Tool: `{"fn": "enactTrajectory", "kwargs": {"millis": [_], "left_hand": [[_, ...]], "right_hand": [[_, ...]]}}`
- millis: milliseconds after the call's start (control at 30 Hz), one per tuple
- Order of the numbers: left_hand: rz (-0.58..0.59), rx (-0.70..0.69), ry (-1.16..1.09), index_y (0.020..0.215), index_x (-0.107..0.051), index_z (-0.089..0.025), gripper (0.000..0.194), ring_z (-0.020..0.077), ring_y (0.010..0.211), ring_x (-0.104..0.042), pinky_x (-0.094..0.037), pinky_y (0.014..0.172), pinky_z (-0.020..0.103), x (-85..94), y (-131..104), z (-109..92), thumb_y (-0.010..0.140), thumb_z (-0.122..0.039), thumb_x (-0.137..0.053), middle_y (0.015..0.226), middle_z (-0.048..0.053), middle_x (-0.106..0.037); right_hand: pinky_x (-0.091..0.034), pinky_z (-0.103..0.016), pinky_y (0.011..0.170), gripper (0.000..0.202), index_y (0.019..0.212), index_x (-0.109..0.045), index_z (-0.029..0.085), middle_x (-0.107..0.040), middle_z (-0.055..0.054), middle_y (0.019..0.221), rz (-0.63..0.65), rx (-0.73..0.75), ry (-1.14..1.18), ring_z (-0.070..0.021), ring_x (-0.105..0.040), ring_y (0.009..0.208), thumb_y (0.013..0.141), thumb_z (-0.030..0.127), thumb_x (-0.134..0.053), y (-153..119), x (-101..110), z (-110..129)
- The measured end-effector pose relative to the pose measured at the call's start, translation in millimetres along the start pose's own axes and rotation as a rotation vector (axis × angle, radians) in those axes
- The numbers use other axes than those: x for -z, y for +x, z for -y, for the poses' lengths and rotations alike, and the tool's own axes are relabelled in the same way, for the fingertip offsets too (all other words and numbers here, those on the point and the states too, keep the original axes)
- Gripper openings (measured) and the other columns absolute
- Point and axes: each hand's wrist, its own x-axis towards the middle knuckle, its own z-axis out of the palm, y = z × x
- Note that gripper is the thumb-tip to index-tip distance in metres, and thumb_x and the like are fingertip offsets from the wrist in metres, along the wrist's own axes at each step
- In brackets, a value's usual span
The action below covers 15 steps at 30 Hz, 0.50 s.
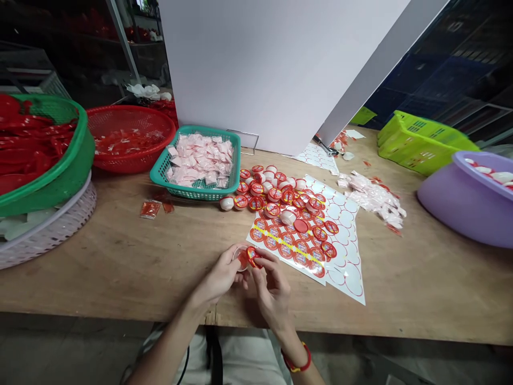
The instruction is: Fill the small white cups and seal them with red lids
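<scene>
Near the table's front edge, my left hand (222, 275) is closed around a small clear round cup (240, 259) with something red inside. My right hand (272, 286) pinches a red lid (253, 257) with a printed label, held right beside the cup's rim. Just beyond my hands lies a sheet of round red stickers (286, 243), some peeled off. Loose red lids (329, 249) rest on the sheet. A pile of small tubs with red lids (273, 194) spreads over the sheet's far edge and the table.
A teal basket (195, 196) holds small pink-white packets. Red sachets (150, 209) lie on the wooden table (132, 262). Red (132, 115) and green (76, 155) baskets stand left. At right are a packet heap (374, 198), a lime basket (425, 139) and a purple basin (460, 198). A white panel (272, 69) rises behind.
</scene>
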Motion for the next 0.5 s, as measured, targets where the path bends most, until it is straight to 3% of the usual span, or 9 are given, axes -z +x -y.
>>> {"fn": "enactTrajectory", "kwargs": {"millis": [100, 233, 300, 433, 500], "left_hand": [[-0.065, -0.007, 0.006, 0.098, -0.061, -0.017, 0.030, 0.0136, 0.073, -0.056, -0.043, 0.056, 0.021, -3.1, 0, -1, 0.070, -0.011, -0.050, 0.090, 0.005, -0.063], [-0.080, 0.002, -0.008, 0.100, -0.061, -0.018, 0.033, 0.0178, 0.099, -0.054, -0.045, 0.072, 0.023, -4.4, -1, -1, 0.070, -0.007, -0.051, 0.107, 0.006, -0.061], [0.022, 0.022, -0.056, 0.103, -0.060, -0.018, 0.036, 0.0193, 0.103, -0.054, -0.044, 0.079, 0.026, -1.2, -3, -2, 0.069, -0.007, -0.054, 0.109, 0.006, -0.061], [0.408, 0.031, -0.238, 0.114, -0.055, -0.017, 0.043, 0.0222, 0.103, -0.057, -0.040, 0.089, 0.034, 10.1, -9, -8, 0.071, -0.012, -0.059, 0.109, 0.009, -0.061], [0.455, 0.015, -0.268, 0.119, -0.053, -0.019, 0.045, 0.0222, 0.102, -0.058, -0.040, 0.090, 0.035, 13.6, -12, -11, 0.075, -0.017, -0.060, 0.114, 0.009, -0.060]], "right_hand": [[-0.048, -0.039, 0.086, 0.021, 0.097, -0.056, 0.023, -0.054, -0.008, 0.111, 0.020, 0.108, -0.047, -0.0203, -0.053, 0.105, 0.081, 0.011, -0.053, 1, 0, 3], [-0.049, -0.039, 0.085, 0.024, 0.099, -0.056, 0.023, -0.054, -0.009, 0.111, 0.039, 0.180, -0.100, -0.0207, -0.054, 0.105, 0.080, 0.007, -0.052, 3, -1, 7], [-0.050, -0.038, 0.084, 0.026, 0.102, -0.054, 0.023, -0.054, -0.010, 0.112, 0.063, 0.183, -0.085, -0.0207, -0.054, 0.106, 0.082, 0.007, -0.049, 5, 0, 7], [-0.048, -0.041, 0.087, 0.028, 0.108, -0.051, 0.023, -0.052, -0.011, 0.118, 0.146, 0.138, 0.023, -0.0224, -0.052, 0.110, 0.083, 0.011, -0.051, 8, 5, 6], [-0.047, -0.043, 0.088, 0.032, 0.111, -0.050, 0.023, -0.052, -0.012, 0.120, 0.158, 0.113, 0.084, -0.0242, -0.050, 0.112, 0.080, 0.016, -0.057, 9, 7, 5]]}}
